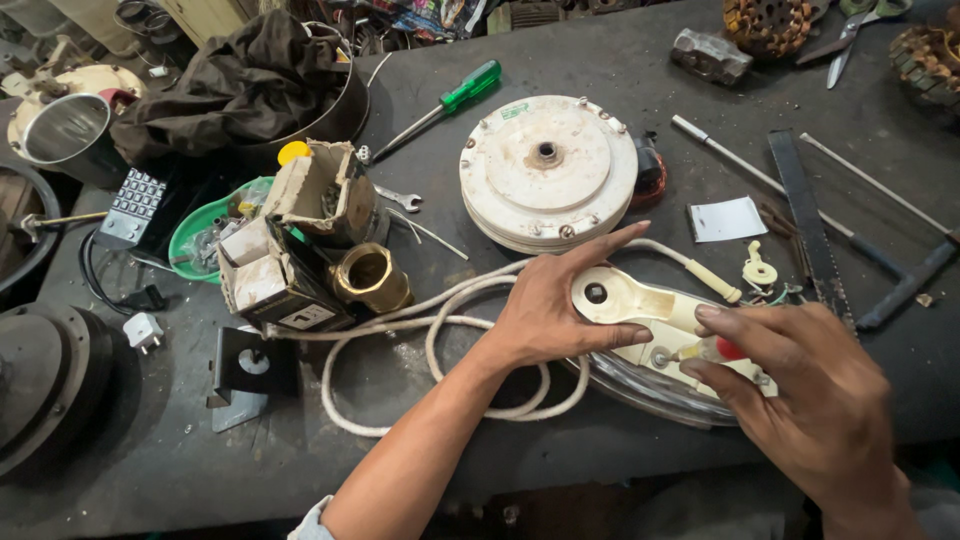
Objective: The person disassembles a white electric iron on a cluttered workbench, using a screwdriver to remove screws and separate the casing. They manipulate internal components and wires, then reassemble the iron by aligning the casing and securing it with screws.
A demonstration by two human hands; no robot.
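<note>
Near the table's front edge, your left hand [555,305] presses flat, fingers spread, on the cream iron [640,305] to steady it (cord coiled alongside) while your right hand [800,400] pinches a red-handled screwdriver [712,350] into its screw.

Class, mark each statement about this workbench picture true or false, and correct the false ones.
1. The left hand rests on the cream appliance body. True.
2. The right hand holds a hammer. False: it holds a small red-handled tool.
3. A green-handled screwdriver lies on the bench. True.
4. The white cord is neatly wound on a spool. False: it lies in loose loops on the bench.
5. The round white disc lies beyond the left hand. True.
</note>
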